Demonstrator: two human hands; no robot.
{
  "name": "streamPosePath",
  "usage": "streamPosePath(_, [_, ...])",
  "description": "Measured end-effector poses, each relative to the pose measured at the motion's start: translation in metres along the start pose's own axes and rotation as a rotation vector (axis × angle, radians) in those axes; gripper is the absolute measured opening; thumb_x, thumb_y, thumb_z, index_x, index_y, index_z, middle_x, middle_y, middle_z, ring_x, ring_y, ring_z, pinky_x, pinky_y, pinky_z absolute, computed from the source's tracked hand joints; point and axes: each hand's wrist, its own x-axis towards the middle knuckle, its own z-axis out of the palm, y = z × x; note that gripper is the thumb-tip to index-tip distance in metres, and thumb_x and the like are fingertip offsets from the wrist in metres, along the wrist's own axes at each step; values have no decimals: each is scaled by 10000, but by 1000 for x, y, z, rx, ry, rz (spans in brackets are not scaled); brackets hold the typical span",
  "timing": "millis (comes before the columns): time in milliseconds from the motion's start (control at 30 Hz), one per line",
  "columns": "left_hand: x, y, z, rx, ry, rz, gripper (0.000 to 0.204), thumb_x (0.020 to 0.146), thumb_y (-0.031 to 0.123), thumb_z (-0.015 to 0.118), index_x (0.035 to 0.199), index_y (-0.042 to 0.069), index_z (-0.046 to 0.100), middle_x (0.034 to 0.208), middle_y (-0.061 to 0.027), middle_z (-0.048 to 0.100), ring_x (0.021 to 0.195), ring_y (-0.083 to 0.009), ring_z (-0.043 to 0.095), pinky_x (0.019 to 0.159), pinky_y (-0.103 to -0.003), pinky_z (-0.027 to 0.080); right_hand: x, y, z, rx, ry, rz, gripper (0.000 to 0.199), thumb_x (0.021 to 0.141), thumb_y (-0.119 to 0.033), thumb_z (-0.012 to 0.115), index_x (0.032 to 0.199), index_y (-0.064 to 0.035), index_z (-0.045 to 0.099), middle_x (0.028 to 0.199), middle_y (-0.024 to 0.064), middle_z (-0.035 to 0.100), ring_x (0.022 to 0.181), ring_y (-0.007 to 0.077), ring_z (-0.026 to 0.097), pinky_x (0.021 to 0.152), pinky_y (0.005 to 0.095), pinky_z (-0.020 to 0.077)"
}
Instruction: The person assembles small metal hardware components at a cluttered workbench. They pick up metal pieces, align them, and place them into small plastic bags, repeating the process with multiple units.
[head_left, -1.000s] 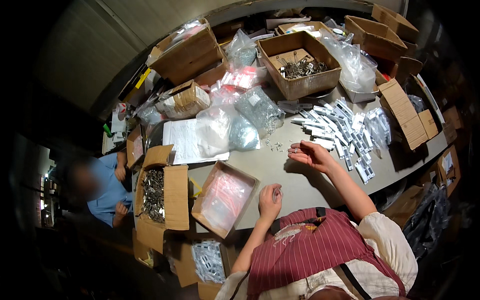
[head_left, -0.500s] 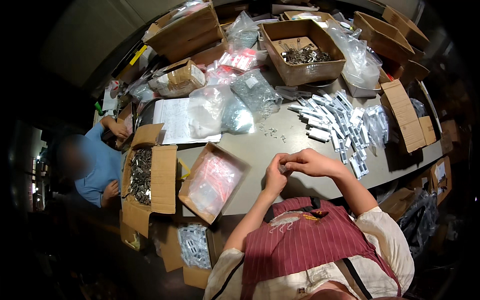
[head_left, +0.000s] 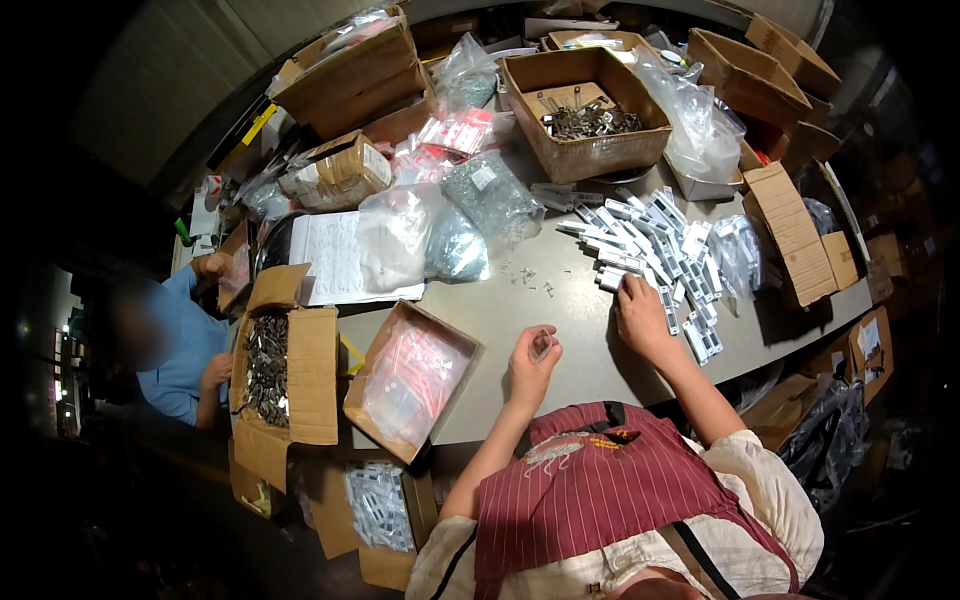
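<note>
- Head view: our left hand (head_left: 530, 362) pinches a small clear bag (head_left: 543, 344) above the grey table (head_left: 560, 320), near the box of pink bags (head_left: 412, 378).
- Our right hand (head_left: 640, 312) rests fingers-down on the white packets (head_left: 655, 245) — whether it grips one, we cannot tell.

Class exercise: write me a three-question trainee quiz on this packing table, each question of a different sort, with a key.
1. True or false: the right hand rests on the pile of small white packets.
2. The open box at the far side holds: A) dark metal parts, B) fruit, C) books.
3. Fill in: the left hand pinches a small ___ bag in its grip.

Key: 1 true; 2 A; 3 clear.
</note>
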Motion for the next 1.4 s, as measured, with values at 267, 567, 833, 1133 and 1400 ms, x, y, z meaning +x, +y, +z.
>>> streamPosePath(267, [-3,-4,9,33,-52,-46,268,914,-6,685,1174,16,622,987,-20,636,912,-100,597,828,-257,495,4,-9,8,126,-111,117,219,775,-39,661,957,2,548,1035,207,596,945,391,592,834,466,506])
streamPosePath(567, [-6,-4,4,83,-36,14,262,909,69,705,1167,72,658,952,22,630,799,-58,568,631,-229,475,-4,-25,4,327,-160,113,250,806,-112,703,982,-27,548,894,176,608,866,388,616,742,510,512])
streamPosePath(833, [-5,-1,7,187,-26,57,297,903,116,703,1190,57,651,1023,-55,677,917,-143,637,792,-294,520,0,-8,3,338,-95,98,111,765,-109,711,843,-43,669,984,130,633,941,355,610,786,487,501])
streamPosePath(1133, [-5,-2,6,232,87,56,318,927,212,697,1208,73,646,1099,-110,705,1029,-243,672,912,-363,512,7,-18,0,81,60,67,357,879,-178,702,1165,30,656,1257,196,589,1112,365,565,970,460,454])
streamPosePath(1400, [-5,-3,6,308,71,38,313,934,214,694,1208,70,646,1120,-109,707,1044,-230,669,918,-359,508,-10,-25,15,172,159,24,312,871,-115,694,1145,33,663,1315,182,602,1157,365,561,993,469,461])
